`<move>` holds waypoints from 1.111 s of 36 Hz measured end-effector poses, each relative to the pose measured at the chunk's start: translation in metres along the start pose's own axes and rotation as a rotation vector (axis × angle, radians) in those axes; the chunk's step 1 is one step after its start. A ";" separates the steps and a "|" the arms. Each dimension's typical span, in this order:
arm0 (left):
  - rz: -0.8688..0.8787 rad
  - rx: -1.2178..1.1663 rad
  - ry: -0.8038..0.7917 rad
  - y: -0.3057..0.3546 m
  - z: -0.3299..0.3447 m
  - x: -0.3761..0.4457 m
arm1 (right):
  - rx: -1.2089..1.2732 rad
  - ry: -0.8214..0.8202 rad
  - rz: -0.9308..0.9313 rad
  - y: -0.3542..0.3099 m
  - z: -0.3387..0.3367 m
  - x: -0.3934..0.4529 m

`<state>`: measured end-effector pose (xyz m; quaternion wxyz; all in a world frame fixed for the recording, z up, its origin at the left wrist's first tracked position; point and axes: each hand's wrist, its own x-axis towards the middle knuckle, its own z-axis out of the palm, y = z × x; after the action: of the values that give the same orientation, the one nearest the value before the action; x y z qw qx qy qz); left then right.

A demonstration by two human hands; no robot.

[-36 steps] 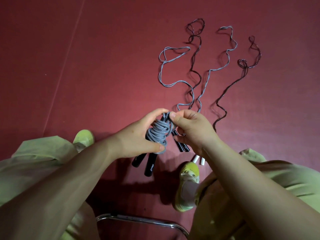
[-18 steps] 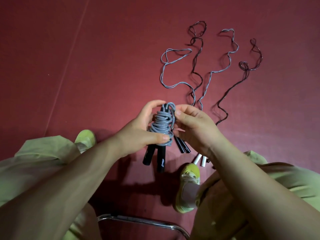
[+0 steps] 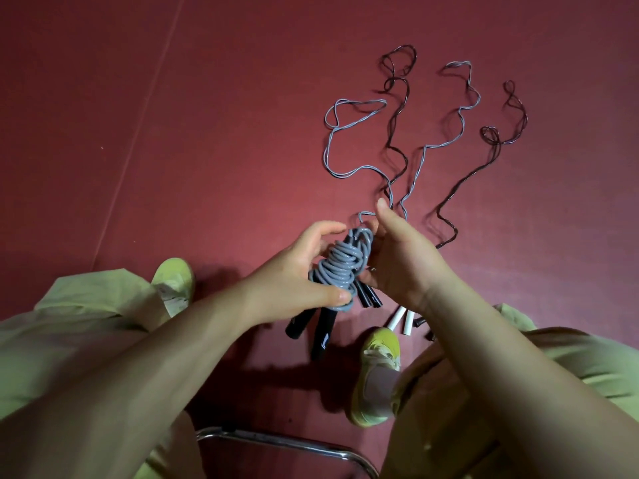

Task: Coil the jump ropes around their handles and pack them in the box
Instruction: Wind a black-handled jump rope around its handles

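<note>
A grey jump rope (image 3: 340, 267) is wound in a thick coil around two black handles (image 3: 313, 328) that stick out below it. My left hand (image 3: 301, 271) grips the coil from the left, thumb under it. From the right, my right hand (image 3: 397, 257) holds the coil's top end, its fingers hidden behind the rope. On the red floor beyond lie several loose ropes: a grey one (image 3: 349, 140), a dark one (image 3: 397, 98) and another dark one (image 3: 498, 146). No box is in view.
White handle ends (image 3: 403, 319) and black handles (image 3: 472, 299) of the loose ropes lie on the floor by my right yellow shoe (image 3: 378, 371). My left shoe (image 3: 174, 281) is on the left. A chrome chair frame (image 3: 287, 440) runs below.
Both hands have lifted the coiled rope a little and turned it. My right hand has moved from the coil's top to its right side, with the thumb now pointing up.
</note>
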<state>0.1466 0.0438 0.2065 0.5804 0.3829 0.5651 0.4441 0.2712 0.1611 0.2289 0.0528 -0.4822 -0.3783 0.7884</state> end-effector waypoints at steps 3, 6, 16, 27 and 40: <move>-0.031 -0.100 0.002 0.002 -0.002 0.000 | -0.026 -0.011 0.072 -0.001 -0.004 -0.001; -0.035 -0.191 0.030 0.007 -0.005 0.001 | -0.034 -0.057 0.084 -0.001 -0.005 -0.001; -0.097 -0.219 0.042 0.004 0.002 -0.001 | 0.016 -0.256 0.074 0.000 -0.006 -0.003; -0.108 -0.277 0.022 0.004 0.002 -0.001 | 0.038 -0.244 0.026 -0.002 -0.004 -0.004; -0.169 -0.344 0.031 0.013 0.004 0.002 | -0.044 0.168 -0.197 0.003 0.001 -0.002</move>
<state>0.1492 0.0496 0.2183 0.6638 0.2224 0.5199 0.4895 0.2720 0.1576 0.2283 0.1507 -0.5081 -0.4351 0.7278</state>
